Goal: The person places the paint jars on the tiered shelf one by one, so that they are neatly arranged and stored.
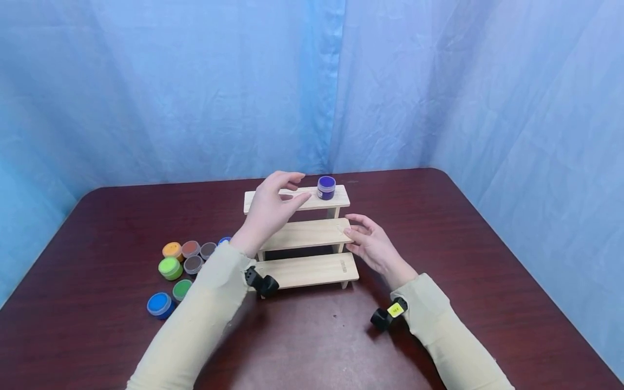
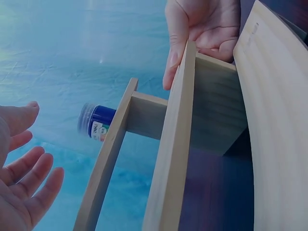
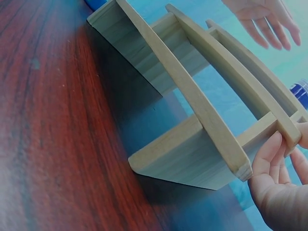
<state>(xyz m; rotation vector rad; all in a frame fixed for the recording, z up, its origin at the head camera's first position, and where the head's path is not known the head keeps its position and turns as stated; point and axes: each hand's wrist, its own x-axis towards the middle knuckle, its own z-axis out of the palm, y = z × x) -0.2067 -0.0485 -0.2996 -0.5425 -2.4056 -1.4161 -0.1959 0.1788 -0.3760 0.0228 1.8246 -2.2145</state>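
Observation:
A three-step wooden display stand [image 1: 304,271] stands on the table. On the right part of its top step sits a jar of purple-blue paint [image 1: 326,188], upright with its lid on. My left hand [image 1: 273,203] hovers over the top step, left of the jar and apart from it, with the fingers spread loosely and nothing between them. At the stand's right side, my right hand [image 1: 372,246] grips the end of the middle step between thumb and fingers. In the right wrist view, the fingers [image 3: 267,156] reach beneath that step.
Several paint jars stand left of the stand, among them an orange one [image 1: 173,250], a light green one [image 1: 170,268] and a blue one [image 1: 161,305]. My left forearm partly covers this group. Blue curtains [image 1: 219,86] hang behind the dark red table [image 1: 302,346].

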